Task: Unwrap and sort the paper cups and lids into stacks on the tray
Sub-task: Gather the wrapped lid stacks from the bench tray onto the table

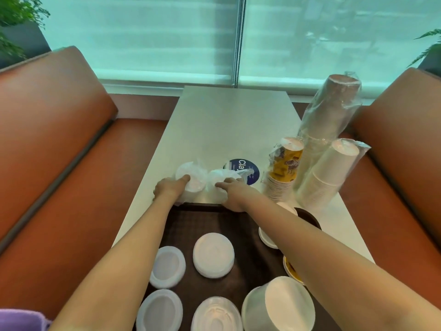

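- I look down a white table [222, 120] that runs straight away from me to the window.
- The window [167, 37] fills the far wall; pale roller blinds cover it and let in a soft greenish daylight.
- A thin mullion [239, 39] splits the glass into two panes.
- A low sill [143, 88] sits just behind the table's far end.
- On each side I see an orange-brown padded bench: the left bench [47, 120] with its tall backrest, and the right bench [401, 139].
- A plant [14, 22] shows at the top left corner, behind the left backrest.
- Fern fronds [429, 46] lean in at the right edge.
- A round blue sticker [248, 169] lies on the tabletop.
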Available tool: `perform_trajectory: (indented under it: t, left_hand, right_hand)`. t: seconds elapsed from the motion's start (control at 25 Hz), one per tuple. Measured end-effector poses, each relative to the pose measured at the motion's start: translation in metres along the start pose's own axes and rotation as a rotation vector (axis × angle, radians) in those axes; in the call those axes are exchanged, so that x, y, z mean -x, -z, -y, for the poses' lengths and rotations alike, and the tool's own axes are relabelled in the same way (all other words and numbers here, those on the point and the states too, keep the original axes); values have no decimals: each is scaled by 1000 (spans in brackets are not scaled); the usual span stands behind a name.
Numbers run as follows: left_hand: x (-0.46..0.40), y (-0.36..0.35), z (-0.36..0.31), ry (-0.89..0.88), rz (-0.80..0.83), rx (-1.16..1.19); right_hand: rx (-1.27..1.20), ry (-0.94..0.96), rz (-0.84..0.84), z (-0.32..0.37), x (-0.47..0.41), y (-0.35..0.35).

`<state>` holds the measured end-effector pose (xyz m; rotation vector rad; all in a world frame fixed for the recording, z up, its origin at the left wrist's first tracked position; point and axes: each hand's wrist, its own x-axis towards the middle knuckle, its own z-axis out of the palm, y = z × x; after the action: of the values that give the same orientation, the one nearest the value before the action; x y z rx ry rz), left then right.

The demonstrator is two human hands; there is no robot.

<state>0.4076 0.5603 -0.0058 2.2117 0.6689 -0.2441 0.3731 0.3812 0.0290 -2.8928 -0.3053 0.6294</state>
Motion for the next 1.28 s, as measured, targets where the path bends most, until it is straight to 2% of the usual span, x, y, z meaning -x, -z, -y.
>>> perform_trajectory:
  t: [0.08, 0.16, 0.24, 0.4, 0.64, 0.76, 0.92, 1.0, 1.12, 1.28]
  left_hand:
    - [21, 12, -8, -44, -88, 46]
    - [54, 29, -21, -176, -188, 148]
    - [103, 45, -37, -314, -191, 306]
    - [223, 57, -64, -503, 9, 484]
    - [393, 6, -83, -675, 350, 505]
    - [451, -56, -70, -656, 515, 427]
    - [500, -157, -46, -566, 677, 249]
    - [519, -210, -37, -492, 739, 147]
    - [533, -291, -22, -258, 793, -5]
    - [502, -390, 8, -27, 650, -360]
  right_hand:
    - [-60, -3, -55, 2, 9, 7]
    - [-168, 28, -139, 7, 30, 21]
    - [-291, 89, -202, 10, 63, 37]
    - [-496, 110, -391, -9, 155, 52]
    - [-710, 38, -610, -95, 302, 31]
    - [-739, -104, -710, -165, 361, 0]
    - [-799, -395, -684, -269, 414, -80]
    - [-855, -533, -601, -308, 432, -130]
    - [-983, -703, -401, -348, 450, -207]
    - [-1120, -779, -156, -367, 452, -281]
